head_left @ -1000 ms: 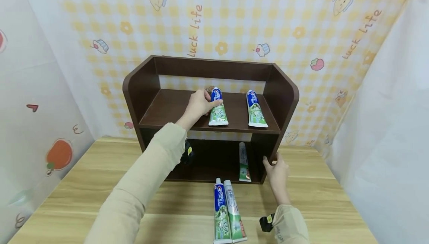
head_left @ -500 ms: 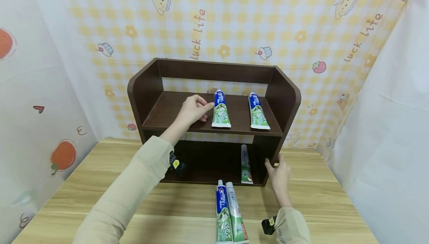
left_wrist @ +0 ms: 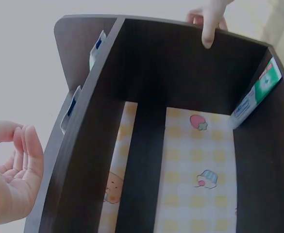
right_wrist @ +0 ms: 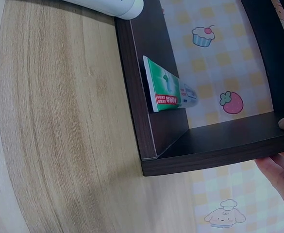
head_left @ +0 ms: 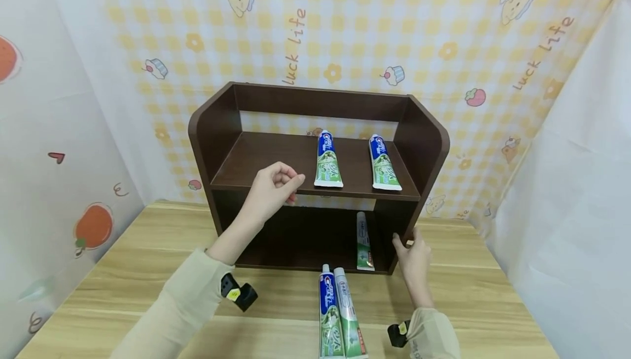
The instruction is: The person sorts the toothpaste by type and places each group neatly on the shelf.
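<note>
My left hand (head_left: 270,190) hovers in front of the dark brown shelf (head_left: 266,156), its fingers loosely curled around nothing. To its right on the upper board lie two blue-and-green toothpaste tubes, a middle toothpaste tube (head_left: 327,163) and a right-hand toothpaste tube (head_left: 385,165), flat ends toward me. My right hand (head_left: 413,263) grips the front edge of the shelf's right side panel, with the thumb inside and fingers outside, as the right wrist view shows. A grey-and-green toothpaste tube (right_wrist: 167,87) lies on the lower board near that panel.
On the wooden table (head_left: 276,320) before the shelf, a blue-and-green tube (head_left: 329,315) and a white-and-green tube (head_left: 350,318) lie side by side, caps toward the shelf. A patterned cloth (head_left: 365,30) hangs behind; white sheets stand at both sides.
My left hand has let go of the middle toothpaste tube on the upper board and drawn back to the left and down. The right hand keeps its hold on the panel.
</note>
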Available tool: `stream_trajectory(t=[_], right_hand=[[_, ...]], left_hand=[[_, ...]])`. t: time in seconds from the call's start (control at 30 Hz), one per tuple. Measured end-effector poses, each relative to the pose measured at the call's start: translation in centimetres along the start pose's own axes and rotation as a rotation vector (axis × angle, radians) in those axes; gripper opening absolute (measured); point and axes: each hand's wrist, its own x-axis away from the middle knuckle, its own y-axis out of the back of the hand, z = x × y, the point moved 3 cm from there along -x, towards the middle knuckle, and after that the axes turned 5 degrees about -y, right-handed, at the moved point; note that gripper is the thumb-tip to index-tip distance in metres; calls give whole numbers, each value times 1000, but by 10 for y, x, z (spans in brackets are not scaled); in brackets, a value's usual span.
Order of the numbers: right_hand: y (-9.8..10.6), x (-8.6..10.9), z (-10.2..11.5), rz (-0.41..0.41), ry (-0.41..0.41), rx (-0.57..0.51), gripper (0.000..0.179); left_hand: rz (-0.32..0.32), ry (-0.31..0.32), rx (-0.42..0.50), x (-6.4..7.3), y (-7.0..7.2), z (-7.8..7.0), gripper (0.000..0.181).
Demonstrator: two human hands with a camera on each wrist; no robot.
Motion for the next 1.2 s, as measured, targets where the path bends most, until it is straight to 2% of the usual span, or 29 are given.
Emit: stream_trajectory(t=[0.17, 0.3, 0.53, 0.87, 1.2], right_hand=[[0, -2, 0, 7, -3, 1, 17], [0, -2, 1, 16, -7, 3, 17], [-1, -4, 1, 4, -15, 5, 17], [0, -4, 0, -7, 4, -3, 17], [0, -5, 0, 17, -4, -12, 16]], left_hand=[[3, -18, 23, 13, -3, 7, 20], [13, -6, 33, 25, -8, 13, 19], [27, 40, 48, 43, -19, 34, 19], [1, 123, 119, 62, -41, 67, 15], [-30, 209, 141, 72, -54, 92, 13]])
